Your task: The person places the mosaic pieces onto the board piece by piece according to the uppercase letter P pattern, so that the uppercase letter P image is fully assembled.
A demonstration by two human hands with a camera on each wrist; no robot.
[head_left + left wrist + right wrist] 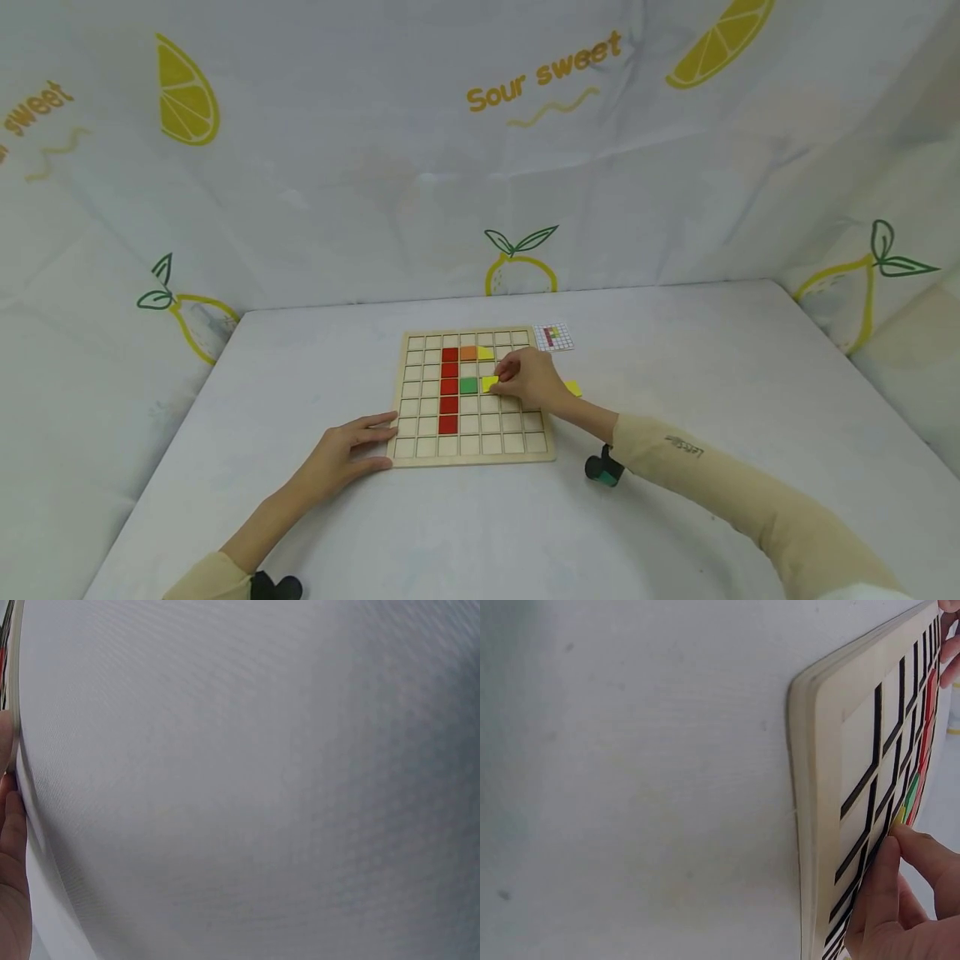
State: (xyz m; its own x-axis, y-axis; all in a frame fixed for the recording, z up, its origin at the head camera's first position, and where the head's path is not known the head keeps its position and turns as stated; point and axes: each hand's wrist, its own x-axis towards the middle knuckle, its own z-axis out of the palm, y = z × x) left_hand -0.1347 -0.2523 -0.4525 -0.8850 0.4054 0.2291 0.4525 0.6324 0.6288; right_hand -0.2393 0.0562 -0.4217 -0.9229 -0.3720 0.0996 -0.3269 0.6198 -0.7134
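Observation:
A square wooden grid board [480,460] lies on the table. My right hand [531,379] pinches a yellow tile [489,382] between thumb and fingers, at the cell just right of a green tile [468,386]. In the right wrist view, those fingertips hold the yellow tile [898,817] down at the grid. A column of red tiles [448,387] fills cells left of the green one; an orange tile [468,353] and a yellow piece with a slanted edge [485,353] sit in the upper row. My left hand [341,454] rests, fingers extended, against the board's left edge.
A small printed card [553,337] with a coloured grid pattern lies by the board's upper right corner. Another yellow piece [573,388] lies on the white table [712,375], partly behind my right wrist. A white cloth with lemon prints [375,208] hangs behind the table.

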